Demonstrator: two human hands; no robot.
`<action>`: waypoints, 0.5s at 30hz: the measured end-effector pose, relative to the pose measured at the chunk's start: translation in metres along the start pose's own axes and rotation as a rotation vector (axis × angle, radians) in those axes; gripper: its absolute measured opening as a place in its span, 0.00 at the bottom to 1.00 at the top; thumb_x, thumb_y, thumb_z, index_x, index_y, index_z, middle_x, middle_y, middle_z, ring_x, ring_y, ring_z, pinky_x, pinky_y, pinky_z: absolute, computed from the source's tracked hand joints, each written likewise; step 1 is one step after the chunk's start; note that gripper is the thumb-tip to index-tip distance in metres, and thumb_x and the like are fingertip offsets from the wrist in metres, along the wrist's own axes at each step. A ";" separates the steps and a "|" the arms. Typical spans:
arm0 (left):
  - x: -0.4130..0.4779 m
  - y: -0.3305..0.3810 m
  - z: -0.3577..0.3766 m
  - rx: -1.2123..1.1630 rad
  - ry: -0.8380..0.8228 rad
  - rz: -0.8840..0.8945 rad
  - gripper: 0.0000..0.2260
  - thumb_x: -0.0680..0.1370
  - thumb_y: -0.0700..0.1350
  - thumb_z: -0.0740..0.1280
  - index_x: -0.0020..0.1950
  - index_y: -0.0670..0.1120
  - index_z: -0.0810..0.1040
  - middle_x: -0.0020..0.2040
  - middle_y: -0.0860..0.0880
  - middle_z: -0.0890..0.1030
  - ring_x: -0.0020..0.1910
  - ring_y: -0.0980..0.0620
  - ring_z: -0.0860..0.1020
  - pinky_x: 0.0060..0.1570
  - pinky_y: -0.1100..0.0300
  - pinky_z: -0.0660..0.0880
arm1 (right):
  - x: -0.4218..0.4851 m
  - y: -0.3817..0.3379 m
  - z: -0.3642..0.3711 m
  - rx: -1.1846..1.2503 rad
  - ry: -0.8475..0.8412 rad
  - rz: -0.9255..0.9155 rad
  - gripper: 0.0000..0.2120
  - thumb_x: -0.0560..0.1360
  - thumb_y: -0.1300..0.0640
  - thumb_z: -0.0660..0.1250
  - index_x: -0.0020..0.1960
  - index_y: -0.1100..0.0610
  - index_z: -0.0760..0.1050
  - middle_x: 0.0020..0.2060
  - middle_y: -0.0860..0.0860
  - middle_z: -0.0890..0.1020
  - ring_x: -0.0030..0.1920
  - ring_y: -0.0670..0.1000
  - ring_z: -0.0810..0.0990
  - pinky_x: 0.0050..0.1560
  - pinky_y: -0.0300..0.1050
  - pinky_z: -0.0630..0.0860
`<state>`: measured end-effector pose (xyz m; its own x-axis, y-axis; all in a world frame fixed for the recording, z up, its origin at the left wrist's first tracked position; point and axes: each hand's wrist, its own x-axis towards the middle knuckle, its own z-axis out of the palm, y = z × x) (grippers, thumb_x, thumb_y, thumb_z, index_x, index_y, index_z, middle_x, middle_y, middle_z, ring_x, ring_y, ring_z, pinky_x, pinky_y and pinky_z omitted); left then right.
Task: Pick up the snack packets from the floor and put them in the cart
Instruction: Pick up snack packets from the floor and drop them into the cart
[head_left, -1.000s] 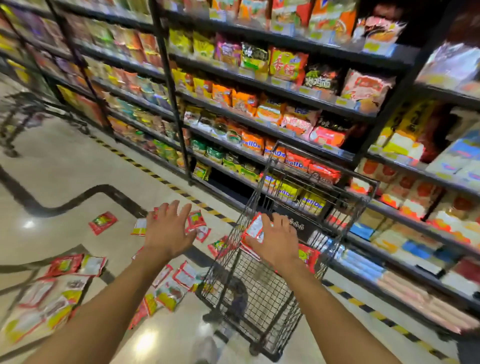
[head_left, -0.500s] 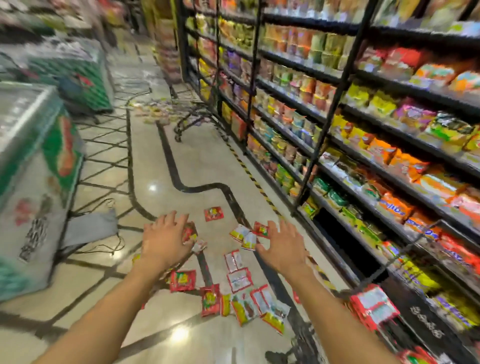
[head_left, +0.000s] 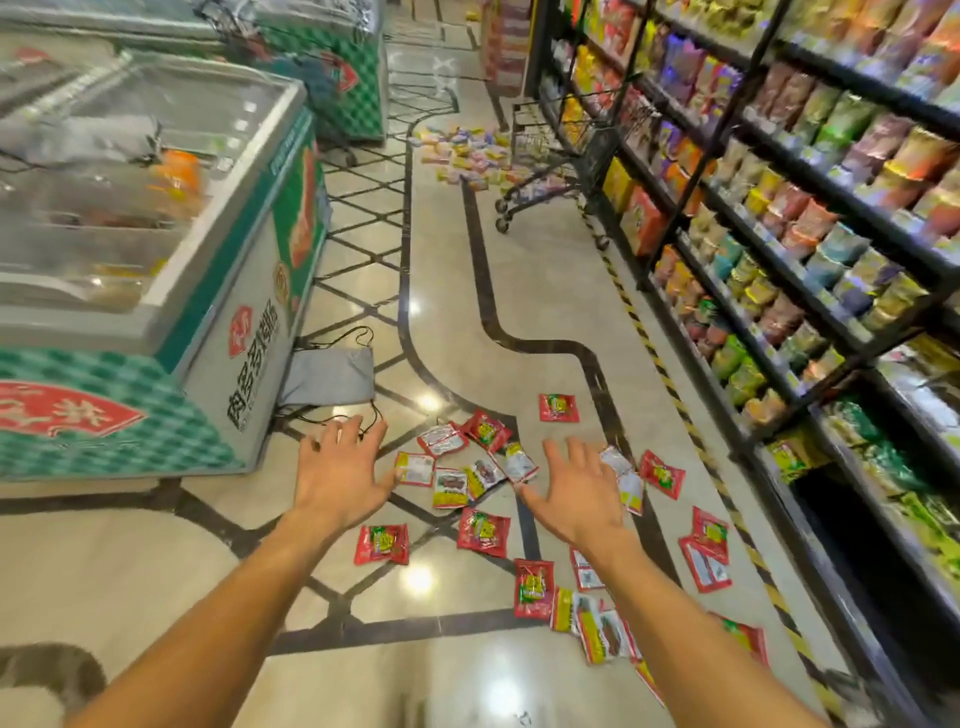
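Several red and yellow snack packets lie scattered on the shiny tiled floor, among them a red packet (head_left: 484, 531) between my arms and a far red packet (head_left: 558, 407). My left hand (head_left: 338, 469) hovers over the floor left of the pile, fingers spread, holding nothing. My right hand (head_left: 581, 494) reaches out beside it with straight fingers, empty, above the packets. The cart I was at is out of view.
A glass-topped chest freezer (head_left: 244, 291) stands at the left, a grey bag (head_left: 332, 376) with cords at its foot. Stocked shelves (head_left: 779, 291) line the right. Farther down the aisle stand another cart (head_left: 545, 171) and a heap of pastel packets (head_left: 462, 150).
The view swung left, away from the cart with packets in it, toward the floor. Both empty hands now reach out over the scattered packets.
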<state>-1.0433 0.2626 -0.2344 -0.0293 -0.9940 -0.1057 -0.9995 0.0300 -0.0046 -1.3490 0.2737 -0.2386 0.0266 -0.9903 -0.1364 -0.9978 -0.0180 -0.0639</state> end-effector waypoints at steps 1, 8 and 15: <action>0.006 -0.008 0.005 -0.002 -0.006 -0.004 0.34 0.77 0.69 0.59 0.80 0.56 0.60 0.80 0.46 0.64 0.77 0.41 0.64 0.70 0.37 0.64 | 0.010 -0.009 0.005 -0.003 -0.013 -0.011 0.37 0.76 0.29 0.57 0.77 0.49 0.62 0.76 0.57 0.66 0.76 0.61 0.64 0.71 0.61 0.69; 0.061 -0.032 0.053 -0.003 -0.118 0.027 0.35 0.75 0.71 0.57 0.79 0.57 0.60 0.80 0.46 0.64 0.77 0.42 0.63 0.69 0.38 0.62 | 0.076 -0.030 0.056 -0.017 -0.130 -0.054 0.38 0.74 0.29 0.57 0.78 0.50 0.62 0.74 0.56 0.70 0.74 0.61 0.67 0.68 0.60 0.71; 0.144 -0.025 0.119 -0.024 -0.260 0.031 0.37 0.75 0.73 0.53 0.81 0.59 0.57 0.82 0.47 0.61 0.79 0.42 0.60 0.73 0.38 0.60 | 0.166 -0.009 0.127 0.008 -0.238 -0.070 0.38 0.75 0.30 0.57 0.78 0.51 0.64 0.74 0.59 0.71 0.73 0.63 0.69 0.68 0.60 0.72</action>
<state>-1.0220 0.1310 -0.3680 -0.0603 -0.9320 -0.3574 -0.9982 0.0546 0.0260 -1.3277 0.1268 -0.3865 0.1098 -0.9264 -0.3601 -0.9925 -0.0829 -0.0894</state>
